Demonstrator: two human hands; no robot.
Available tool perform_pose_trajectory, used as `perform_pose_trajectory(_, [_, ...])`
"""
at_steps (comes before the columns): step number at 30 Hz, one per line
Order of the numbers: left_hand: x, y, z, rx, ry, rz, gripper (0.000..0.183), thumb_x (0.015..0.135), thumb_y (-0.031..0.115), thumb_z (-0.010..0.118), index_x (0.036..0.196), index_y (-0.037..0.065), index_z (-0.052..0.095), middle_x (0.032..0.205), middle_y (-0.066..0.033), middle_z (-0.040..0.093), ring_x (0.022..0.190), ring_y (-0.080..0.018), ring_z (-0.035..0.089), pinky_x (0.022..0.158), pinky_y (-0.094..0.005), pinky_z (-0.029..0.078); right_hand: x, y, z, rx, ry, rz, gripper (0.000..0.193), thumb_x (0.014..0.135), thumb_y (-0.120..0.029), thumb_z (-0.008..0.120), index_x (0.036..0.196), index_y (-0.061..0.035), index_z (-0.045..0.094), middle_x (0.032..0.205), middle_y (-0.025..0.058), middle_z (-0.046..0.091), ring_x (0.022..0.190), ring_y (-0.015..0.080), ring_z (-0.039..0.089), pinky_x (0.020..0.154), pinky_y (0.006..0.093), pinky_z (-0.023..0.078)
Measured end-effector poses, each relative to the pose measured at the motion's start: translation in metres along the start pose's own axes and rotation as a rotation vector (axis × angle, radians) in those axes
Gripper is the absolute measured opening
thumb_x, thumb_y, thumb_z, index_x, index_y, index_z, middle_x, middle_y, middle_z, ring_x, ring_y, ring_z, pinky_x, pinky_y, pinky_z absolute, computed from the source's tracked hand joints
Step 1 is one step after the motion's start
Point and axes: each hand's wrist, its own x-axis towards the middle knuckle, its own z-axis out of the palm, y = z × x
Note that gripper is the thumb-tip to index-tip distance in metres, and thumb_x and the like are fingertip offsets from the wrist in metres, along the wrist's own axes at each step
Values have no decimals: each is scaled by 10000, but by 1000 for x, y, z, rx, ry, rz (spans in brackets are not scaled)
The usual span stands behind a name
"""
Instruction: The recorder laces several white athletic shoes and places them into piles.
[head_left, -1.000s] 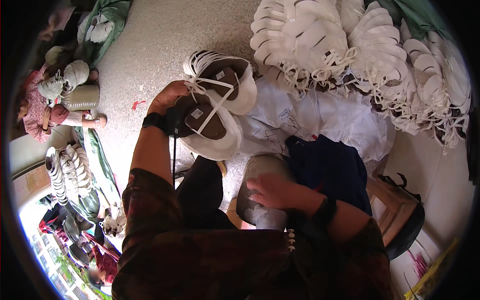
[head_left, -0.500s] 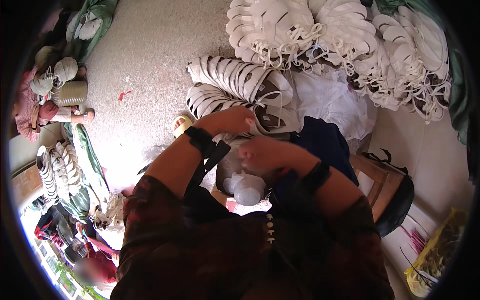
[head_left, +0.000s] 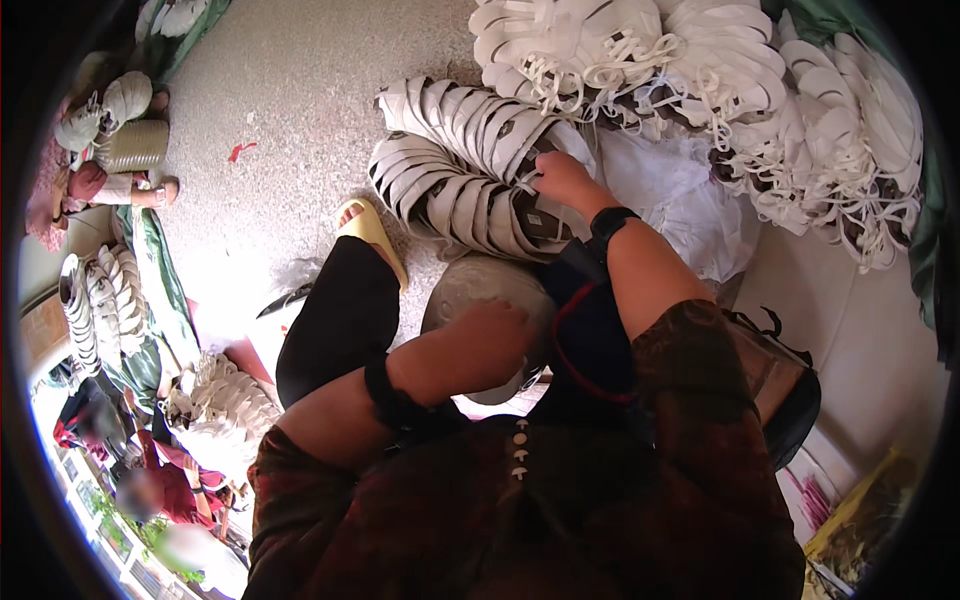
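Two long rows of nested white shoe uppers (head_left: 455, 195) lie side by side on the floor ahead of me. My right hand (head_left: 563, 180) reaches to their right end, its fingers pinched on the edge of an upper by a white strip. Close to my body, my left hand (head_left: 488, 343) rests curled over a smooth, rounded grey object (head_left: 470, 290) between my knees. Its fingertips are turned under, so whatever they may hold is hidden. I cannot tell what the grey object is.
Large heaps of white laced uppers (head_left: 630, 60) lie at the far right beside white plastic sheeting (head_left: 680, 200). A wooden stool (head_left: 765, 365) stands at my right. A yellow slipper (head_left: 375, 240) is on my left foot. Other people sit at the far left among more uppers (head_left: 105, 310).
My right hand has moved away from my lap, forward to the nested uppers. My left hand has come back toward me onto the grey object. The pale bundle at my lap no longer shows.
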Motion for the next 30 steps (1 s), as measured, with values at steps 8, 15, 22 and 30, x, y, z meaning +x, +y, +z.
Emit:
perform_pose_trajectory(8, [-9,-3,-15,163,-5,-59,155,737,142,547,855,45,575,840,-90,563,823,-232,562,707,-357,428,4,1,40,-141,-255,70,225,677,-200,641,828,-41,594,823,176,602,818,350,581,697,448,457])
perform_pose_trajectory(15, [-21,-8,-18,164,101,-73,151,731,144,551,843,47,576,811,-77,564,807,-224,559,714,-358,427,12,-7,46,14,-187,151,152,681,-157,600,810,-80,625,856,155,614,840,341,586,699,445,464])
perform_pose_trajectory(22, [-15,-4,-13,160,128,-77,120,724,159,557,792,63,581,768,-54,559,762,-206,555,675,-346,420,31,17,64,93,139,103,140,708,-185,595,753,-54,617,733,144,600,662,315,556,595,385,447])
perform_pose_trajectory(30, [-15,0,-15,312,137,-65,106,714,161,554,773,83,594,747,-48,566,724,-195,568,628,-333,415,21,-46,6,967,63,332,279,797,-197,579,575,-42,512,556,5,499,480,93,423,470,229,336])
